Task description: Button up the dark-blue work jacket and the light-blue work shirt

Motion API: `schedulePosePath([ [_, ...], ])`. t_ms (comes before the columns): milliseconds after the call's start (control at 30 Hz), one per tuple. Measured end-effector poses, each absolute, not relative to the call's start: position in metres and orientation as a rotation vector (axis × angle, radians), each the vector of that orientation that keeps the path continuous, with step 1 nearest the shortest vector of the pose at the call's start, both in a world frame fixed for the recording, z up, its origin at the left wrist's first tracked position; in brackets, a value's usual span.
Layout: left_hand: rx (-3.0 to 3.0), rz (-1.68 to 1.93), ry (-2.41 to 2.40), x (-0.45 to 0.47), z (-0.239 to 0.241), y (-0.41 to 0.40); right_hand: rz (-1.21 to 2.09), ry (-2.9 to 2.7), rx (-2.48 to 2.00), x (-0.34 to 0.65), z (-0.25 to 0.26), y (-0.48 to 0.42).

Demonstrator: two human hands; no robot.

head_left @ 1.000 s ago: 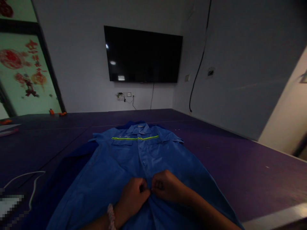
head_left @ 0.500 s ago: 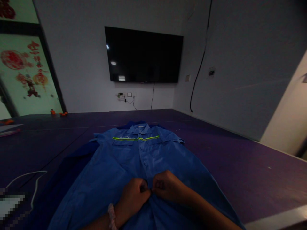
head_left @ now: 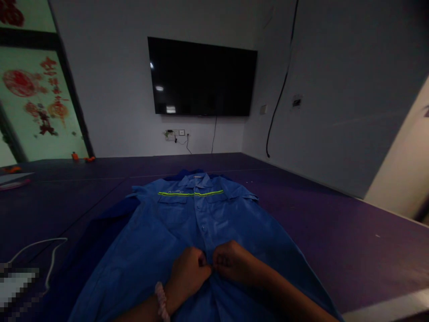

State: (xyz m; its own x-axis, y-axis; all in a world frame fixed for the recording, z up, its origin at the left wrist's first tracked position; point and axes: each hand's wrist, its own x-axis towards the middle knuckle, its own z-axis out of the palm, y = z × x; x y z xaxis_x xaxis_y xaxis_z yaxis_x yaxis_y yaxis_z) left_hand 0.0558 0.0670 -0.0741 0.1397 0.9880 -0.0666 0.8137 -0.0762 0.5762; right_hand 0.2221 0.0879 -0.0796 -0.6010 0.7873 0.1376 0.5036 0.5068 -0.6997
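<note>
A blue work shirt [head_left: 161,232] with a yellow-green reflective stripe [head_left: 191,193] across the chest lies flat, front up, on the dark purple surface [head_left: 318,223], collar away from me. My left hand [head_left: 187,273] and my right hand [head_left: 231,262] meet at the shirt's button placket low on the front. Both are closed in a pinch on the fabric edges there, fingertips touching. A light bracelet circles my left wrist. Whatever lies right between the fingertips is hidden.
A white cable [head_left: 40,250] loops on the surface at the left. A dark wall screen [head_left: 201,77] hangs ahead above a wall socket [head_left: 174,133]. A black cable [head_left: 278,89] runs down the right wall. Small orange items [head_left: 80,157] sit far left.
Both hands have stayed pinched at the placket, shifting only slightly lower in the picture. The shirt has not moved.
</note>
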Motion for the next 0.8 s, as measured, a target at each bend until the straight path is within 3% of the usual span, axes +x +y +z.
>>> schedulePosePath([
  [800,1.992,0.457,1.747,0.0535,-0.0734,0.0665,1.001,-2.226,-1.253,0.2275,-0.0809,0.0952],
])
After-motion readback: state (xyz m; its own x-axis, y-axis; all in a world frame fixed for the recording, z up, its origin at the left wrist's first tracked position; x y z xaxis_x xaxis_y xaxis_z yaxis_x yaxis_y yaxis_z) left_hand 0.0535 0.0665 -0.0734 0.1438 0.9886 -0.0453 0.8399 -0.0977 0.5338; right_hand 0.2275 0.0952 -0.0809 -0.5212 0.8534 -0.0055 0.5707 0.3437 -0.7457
